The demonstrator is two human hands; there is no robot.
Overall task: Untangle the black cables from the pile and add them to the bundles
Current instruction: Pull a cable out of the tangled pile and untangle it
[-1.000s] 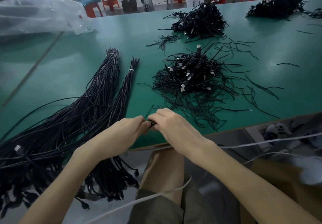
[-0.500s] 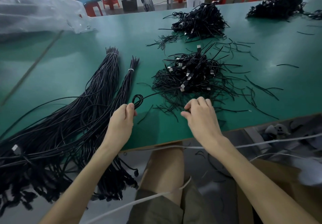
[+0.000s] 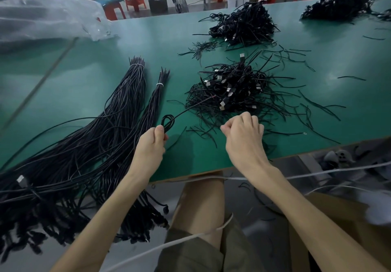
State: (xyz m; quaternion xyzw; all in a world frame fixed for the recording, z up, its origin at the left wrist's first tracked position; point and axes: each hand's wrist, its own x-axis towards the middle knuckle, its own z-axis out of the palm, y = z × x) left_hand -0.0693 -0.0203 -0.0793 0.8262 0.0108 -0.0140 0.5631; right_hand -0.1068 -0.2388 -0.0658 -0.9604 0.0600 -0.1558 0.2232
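Pulling this cable [image 3: 168, 121] free is where things could go wrong. My left grip [image 3: 150, 144] pinches its small coil just above the worktop [image 3: 84, 85], close beside the thinner bundle [image 3: 157, 100]. The cable's straight tail slants up to the near edge of the pile [image 3: 232, 89]. If that tail is caught under other strands, a quick tug would, I judge, drag a clump along or scatter loose ends over the green surface. The coil itself is tight and doubled, so drawing it out carelessly could cinch it into a knot. Laid down sloppily, it could also cross into the thicker bundle [image 3: 127, 110] instead of lying straight with its own.

My right grip [image 3: 243, 138] hovers over the pile's near fringe with its fingers curled. I cannot tell whether it pinches a strand.

A second ago both grips met at the worktop's near edge, working something small between them. Now they are apart: the left has carried the coil out toward the bundles, and the right has gone forward to the pile. Since half a second ago little has shifted.
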